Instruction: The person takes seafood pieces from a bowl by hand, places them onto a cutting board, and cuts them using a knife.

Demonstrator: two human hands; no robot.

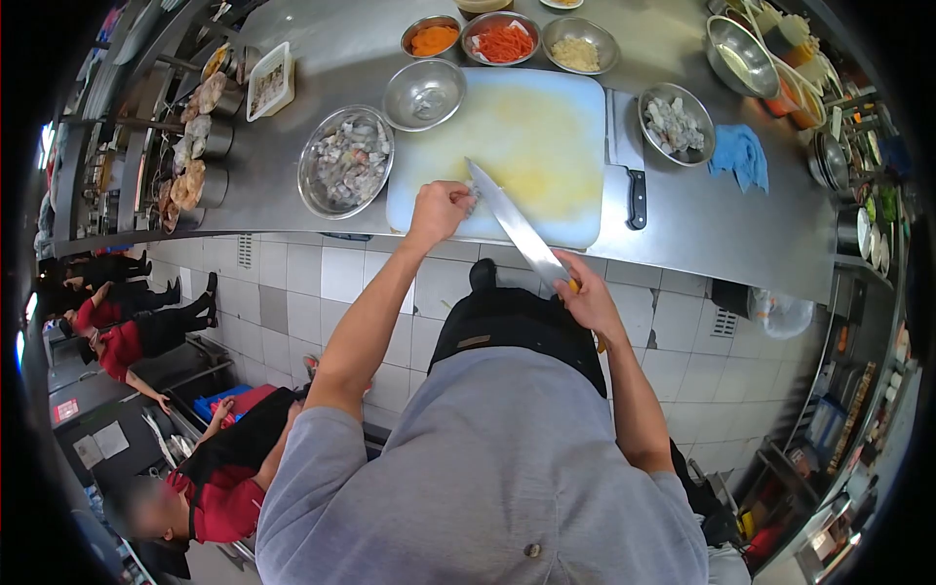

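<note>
My right hand point(588, 297) grips the handle of a large chef's knife point(515, 222), its blade slanting across the near edge of the white cutting board point(582, 136). Beside the blade tip, my left hand point(441, 210) pinches a small greyish piece that looks like raw shrimp, mostly covered by the fingers. Left of the board stands a metal bowl point(306, 187) of raw, peeled shrimp. A smaller metal bowl point(398, 109) overlaps the board's far left corner. Another bowl point(647, 134) with greyish shrimp pieces sits to the right.
A black-handled knife point(637, 202) lies right of the board, near a blue cloth point(739, 156). Bowls of shredded carrot point(502, 43), orange pieces point(434, 40) and chopped garlic-like bits point(575, 54) line the back. A white tub point(271, 83) stands left. Co-workers point(229, 487) are at the lower left.
</note>
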